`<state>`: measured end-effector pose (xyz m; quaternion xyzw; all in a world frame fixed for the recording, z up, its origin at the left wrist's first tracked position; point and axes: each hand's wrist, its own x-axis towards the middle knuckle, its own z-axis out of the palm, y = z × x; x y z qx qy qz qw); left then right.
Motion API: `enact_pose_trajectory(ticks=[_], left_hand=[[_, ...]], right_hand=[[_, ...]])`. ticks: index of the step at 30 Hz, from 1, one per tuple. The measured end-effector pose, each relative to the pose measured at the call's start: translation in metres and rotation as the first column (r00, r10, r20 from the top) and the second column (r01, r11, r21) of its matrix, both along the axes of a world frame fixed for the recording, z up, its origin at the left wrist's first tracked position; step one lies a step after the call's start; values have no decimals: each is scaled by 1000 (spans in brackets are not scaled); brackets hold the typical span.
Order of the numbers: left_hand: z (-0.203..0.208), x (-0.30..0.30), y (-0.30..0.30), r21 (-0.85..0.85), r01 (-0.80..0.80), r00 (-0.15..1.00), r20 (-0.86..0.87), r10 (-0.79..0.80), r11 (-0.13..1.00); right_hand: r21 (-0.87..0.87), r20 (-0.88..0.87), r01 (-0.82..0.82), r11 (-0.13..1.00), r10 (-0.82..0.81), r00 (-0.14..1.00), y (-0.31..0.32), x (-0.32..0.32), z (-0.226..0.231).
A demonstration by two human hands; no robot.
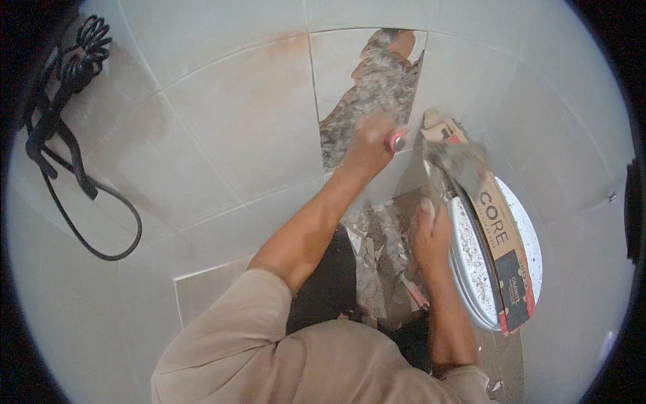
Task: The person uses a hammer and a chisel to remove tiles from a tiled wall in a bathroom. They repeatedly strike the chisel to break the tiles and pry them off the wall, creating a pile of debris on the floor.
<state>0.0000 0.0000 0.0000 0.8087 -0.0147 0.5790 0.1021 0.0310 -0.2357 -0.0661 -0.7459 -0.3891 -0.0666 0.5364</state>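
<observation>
My left hand is closed round a tool with a red handle, whose round grey end faces up. It is at the lower part of a rough patch in the tiled wall, where grey mortar and a brownish layer show beside a smooth pale area. The tool's working end is hidden behind the hand. My right hand is closed round what looks like a trowel, its grey blade smeared by motion in front of a cardboard box. Its handle is mostly covered by the fingers.
A flattened cardboard box lies across a white bucket at the right. Broken tile pieces and a red-handled tool lie on the floor between my arms. A coiled black cable is at the left.
</observation>
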Motion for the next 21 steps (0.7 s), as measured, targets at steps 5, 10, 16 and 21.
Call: enact_pose_trajectory(ticks=[5, 10, 16, 21], left_hand=[[-83, -37, -44, -179, 42, 944, -315, -98, 983], [-146, -60, -39, -347, -109, 899, -435, -57, 931], [-132, -68, -58, -666, -267, 837, -518, -175, 697], [-145, -77, -84, -653, -259, 711, -628, -317, 712]], right_hand=[[-159, -269, -3, 987, -40, 962, -118, -37, 18], [-488, -315, -150, 860, -13, 949, -168, -63, 8], [-805, -300, -258, 535, 8, 954, -178, -47, -14], [-842, -488, -455, 290, -50, 871, -180, -31, -69]])
